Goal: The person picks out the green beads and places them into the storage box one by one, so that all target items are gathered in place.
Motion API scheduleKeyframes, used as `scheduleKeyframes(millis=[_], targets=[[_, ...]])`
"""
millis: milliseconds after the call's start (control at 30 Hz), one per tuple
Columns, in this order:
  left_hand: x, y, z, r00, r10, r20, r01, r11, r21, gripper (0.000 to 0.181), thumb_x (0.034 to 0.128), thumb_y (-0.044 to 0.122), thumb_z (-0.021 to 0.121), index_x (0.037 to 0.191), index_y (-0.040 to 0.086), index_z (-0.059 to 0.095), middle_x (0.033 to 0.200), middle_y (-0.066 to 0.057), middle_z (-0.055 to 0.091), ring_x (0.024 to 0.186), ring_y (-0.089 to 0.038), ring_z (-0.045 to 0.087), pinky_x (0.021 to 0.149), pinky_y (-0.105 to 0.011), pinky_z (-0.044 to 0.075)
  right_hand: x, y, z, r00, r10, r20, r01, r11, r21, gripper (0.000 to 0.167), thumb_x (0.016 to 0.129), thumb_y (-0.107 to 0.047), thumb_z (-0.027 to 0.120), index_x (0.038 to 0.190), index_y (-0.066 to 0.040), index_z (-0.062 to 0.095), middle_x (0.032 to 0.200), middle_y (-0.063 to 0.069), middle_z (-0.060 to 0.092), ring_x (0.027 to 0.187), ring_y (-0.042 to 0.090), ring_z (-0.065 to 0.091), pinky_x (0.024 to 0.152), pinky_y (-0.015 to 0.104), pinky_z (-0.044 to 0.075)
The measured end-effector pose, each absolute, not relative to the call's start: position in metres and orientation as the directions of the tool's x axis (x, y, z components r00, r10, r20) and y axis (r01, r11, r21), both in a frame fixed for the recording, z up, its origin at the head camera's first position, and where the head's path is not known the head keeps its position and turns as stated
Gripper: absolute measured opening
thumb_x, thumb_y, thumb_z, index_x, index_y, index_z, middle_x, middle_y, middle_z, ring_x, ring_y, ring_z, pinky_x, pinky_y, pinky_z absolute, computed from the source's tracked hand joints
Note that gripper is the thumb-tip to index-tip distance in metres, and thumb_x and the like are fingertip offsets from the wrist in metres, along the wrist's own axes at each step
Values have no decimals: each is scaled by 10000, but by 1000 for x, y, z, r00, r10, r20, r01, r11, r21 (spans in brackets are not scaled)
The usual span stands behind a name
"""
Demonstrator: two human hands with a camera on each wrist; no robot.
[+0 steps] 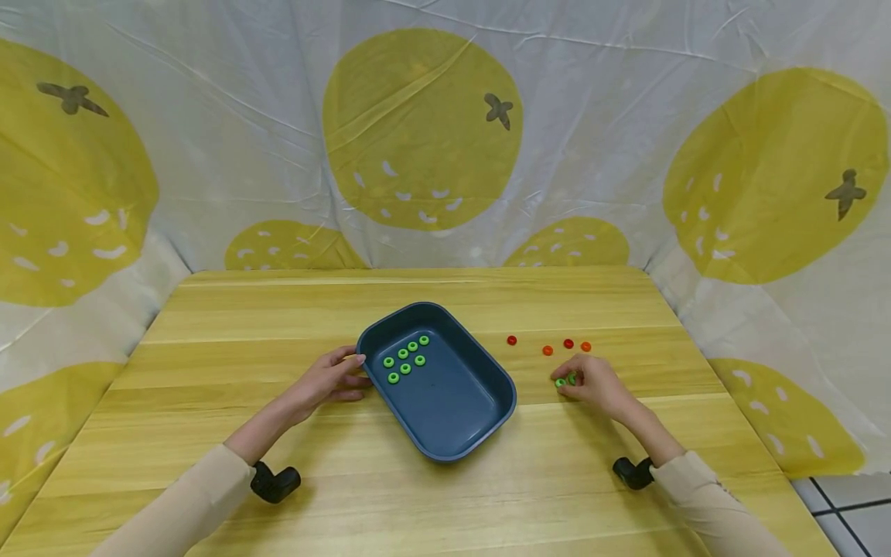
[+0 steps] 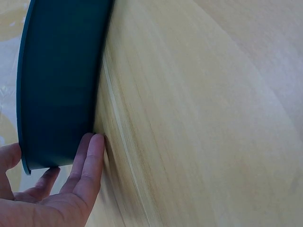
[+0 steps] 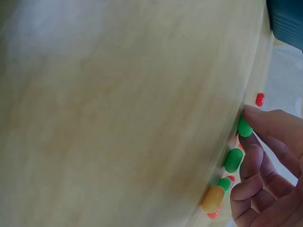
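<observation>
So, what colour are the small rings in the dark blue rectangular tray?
Green rings, clearest in the head view.

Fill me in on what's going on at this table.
A person is handling small rings beside a dark blue tray. Their left grip touches the tray's edge, while their right grip, off to the tray's right, pinches a green ring. At least one more green ring is close to those fingers. Seven green rings lie inside the tray; two red rings and two orange rings lie outside it on the table.
</observation>
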State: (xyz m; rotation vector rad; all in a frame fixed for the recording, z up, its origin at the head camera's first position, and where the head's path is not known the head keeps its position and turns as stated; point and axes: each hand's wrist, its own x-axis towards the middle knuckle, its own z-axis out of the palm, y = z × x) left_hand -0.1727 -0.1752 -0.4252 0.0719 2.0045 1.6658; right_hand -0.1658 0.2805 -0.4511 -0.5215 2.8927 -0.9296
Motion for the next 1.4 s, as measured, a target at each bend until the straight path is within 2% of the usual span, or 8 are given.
scheduleKeyframes(millis=[200, 433, 567, 667, 900, 1100, 1167, 1400], targets=[[-173, -174, -425, -859, 362, -361, -291, 236, 927, 596, 1011, 322, 393, 1448, -38, 206, 1412, -317, 388, 1163, -350, 579, 931, -420, 520, -167, 280, -450, -943, -330, 36, -289, 763, -577, 144, 784, -46, 722, 926, -64, 730, 882, 52, 698, 575, 41, 441, 511, 179, 411], [-172, -174, -424, -859, 359, -366, -297, 235, 926, 612, 1005, 336, 407, 1448, -36, 207, 1408, -314, 396, 1152, -340, 588, 929, -416, 522, -171, 273, -440, -959, -267, 96, -257, 668, -699, 169, 803, -101, 722, 961, -41, 720, 933, 122, 703, 628, 101, 559, 490, 190, 434], [-172, -173, -422, -857, 368, -360, -289, 235, 928, 623, 1005, 341, 404, 1451, -43, 197, 1411, -316, 390, 1157, -343, 584, 933, -418, 520, -175, 268, -432, -977, -214, 19, -140, 570, -810, 295, 835, -220, 707, 1062, -33, 693, 1040, 153, 688, 636, 237, 564, 448, 236, 411], [-172, -173, -422, -857, 372, -358, -287, 233, 929, 617, 1007, 333, 401, 1452, -42, 196, 1414, -315, 387, 1158, -342, 584, 934, -418, 520, -178, 263, -427, -981, -185, -63, -34, 477, -878, 403, 851, -294, 687, 1145, -21, 651, 1061, 116, 685, 696, 276, 538, 504, 269, 421], [-172, -174, -422, -859, 365, -360, -290, 233, 928, 616, 1005, 336, 407, 1450, -38, 201, 1416, -315, 384, 1171, -358, 571, 937, -421, 517, -190, 241, -411, -967, -203, -154, 86, 312, -946, 440, 866, -343, 661, 1212, -74, 614, 942, -74, 607, 791, 141, 475, 715, 290, 466], [-172, -175, -423, -859, 362, -361, -290, 236, 927, 608, 1008, 329, 399, 1450, -39, 201, 1416, -314, 386, 1174, -363, 567, 932, -414, 521, -199, 210, -394, -954, -246, -172, 127, 185, -974, 419, 849, -328, 685, 1198, -104, 626, 1015, -63, 652, 798, 103, 532, 720, 221, 474], [-172, -175, -423, -859, 364, -361, -290, 235, 928, 607, 1008, 328, 398, 1449, -40, 202, 1416, -314, 385, 1172, -361, 569, 930, -411, 522, -201, 200, -391, -951, -263, -160, 120, 163, -979, 419, 846, -307, 692, 1195, -86, 624, 916, -42, 626, 735, 109, 516, 690, 211, 453], [-171, -174, -423, -858, 365, -362, -292, 232, 928, 611, 1006, 333, 405, 1449, -37, 205, 1416, -310, 389, 1170, -355, 573, 926, -409, 524, -209, 171, -386, -946, -298, -127, 86, 146, -986, 352, 842, -282, 698, 1143, -102, 662, 914, -41, 606, 758, 135, 461, 646, 204, 409]])
